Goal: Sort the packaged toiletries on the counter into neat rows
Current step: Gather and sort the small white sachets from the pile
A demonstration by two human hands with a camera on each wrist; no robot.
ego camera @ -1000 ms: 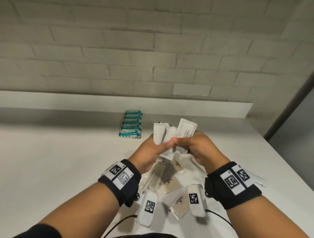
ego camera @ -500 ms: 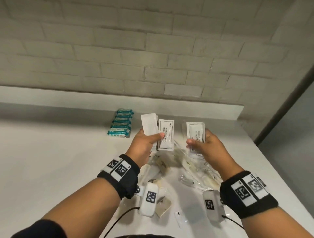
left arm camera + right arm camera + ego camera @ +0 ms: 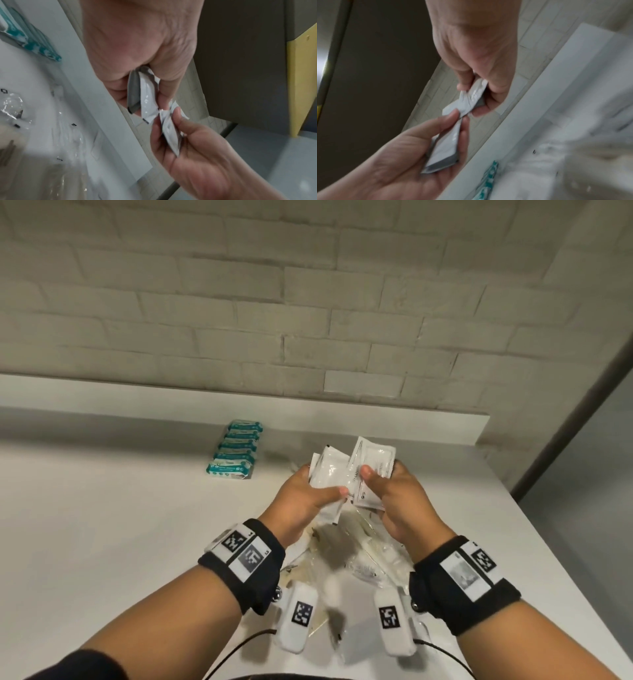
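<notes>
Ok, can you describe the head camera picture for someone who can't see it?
Two hands, left hand and right hand, hold white sachets together above a white counter. A row of teal packets lies behind.

A pale painted brick wall (image 3: 308, 313) rises behind the white bench (image 3: 102, 525). Along the foot of that wall runs a raised white ledge (image 3: 137, 405). Right of the wall stands a dark grey upright frame edge (image 3: 565, 422), with grey floor (image 3: 589, 474) beyond it. In the left wrist view, a yellow panel (image 3: 302, 74) stands beside a dark brown surface (image 3: 240, 54).
</notes>
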